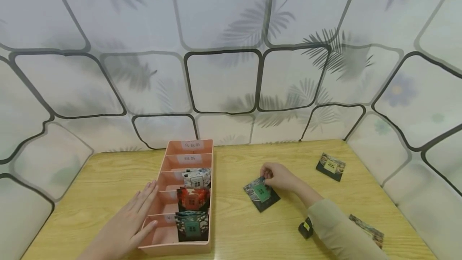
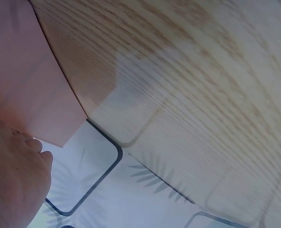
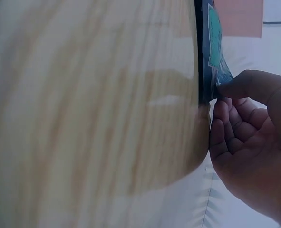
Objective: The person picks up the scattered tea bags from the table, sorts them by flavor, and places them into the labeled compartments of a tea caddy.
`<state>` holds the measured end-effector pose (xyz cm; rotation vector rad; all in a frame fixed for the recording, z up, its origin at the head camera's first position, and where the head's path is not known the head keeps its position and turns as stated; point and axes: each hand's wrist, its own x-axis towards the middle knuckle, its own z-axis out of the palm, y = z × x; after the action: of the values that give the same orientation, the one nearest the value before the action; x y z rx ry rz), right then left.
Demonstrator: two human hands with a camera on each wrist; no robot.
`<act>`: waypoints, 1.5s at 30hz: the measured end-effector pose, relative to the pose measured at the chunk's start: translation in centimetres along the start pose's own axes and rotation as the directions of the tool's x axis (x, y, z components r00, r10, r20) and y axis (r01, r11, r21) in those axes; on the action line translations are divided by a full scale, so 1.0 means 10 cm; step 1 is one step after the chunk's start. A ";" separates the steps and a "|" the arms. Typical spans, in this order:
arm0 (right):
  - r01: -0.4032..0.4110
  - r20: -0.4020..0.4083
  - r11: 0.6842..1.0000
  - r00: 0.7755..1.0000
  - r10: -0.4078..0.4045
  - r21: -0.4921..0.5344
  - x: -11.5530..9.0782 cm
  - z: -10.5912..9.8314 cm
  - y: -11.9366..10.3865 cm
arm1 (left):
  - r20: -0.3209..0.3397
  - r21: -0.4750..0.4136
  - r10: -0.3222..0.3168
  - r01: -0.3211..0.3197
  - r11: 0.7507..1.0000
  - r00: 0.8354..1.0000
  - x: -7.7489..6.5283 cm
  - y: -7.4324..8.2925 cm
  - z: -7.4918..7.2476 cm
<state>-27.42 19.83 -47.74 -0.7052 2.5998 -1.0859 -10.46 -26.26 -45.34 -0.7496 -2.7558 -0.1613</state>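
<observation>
A: Principal item?
B: One flat dark square sachet with green label (image 1: 261, 196), on or just above the wood-grain table (image 1: 231, 236), right of the pink plastic divided box (image 1: 175, 249). Right hand (image 1: 279, 177): thumb and fingers pinching its far corner. Left hand (image 1: 126, 220): fingers straight, at the box's left wall.
A: Hazards?
B: Sachet may swivel or slip, being gripped by one corner; pale olive sleeve (image 1: 339, 228) may sweep the small black packet with yellow label (image 1: 305, 228).
A: Obscured?
B: Patterned sachet (image 1: 373, 234), partly behind sleeve; compartment lettering, illegible; left fingertips' contact, unclear.
</observation>
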 end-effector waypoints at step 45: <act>-0.014 -0.197 0.995 0.980 0.033 0.100 0.45 -0.39 -0.74 | 0.038 -0.005 -0.006 0.006 1.000 0.999 0.00 -0.01 -0.01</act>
<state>-30.24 15.35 -39.82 -0.5689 2.6869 -1.3299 -10.51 -26.34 -45.19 -0.7536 -2.7946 -0.1572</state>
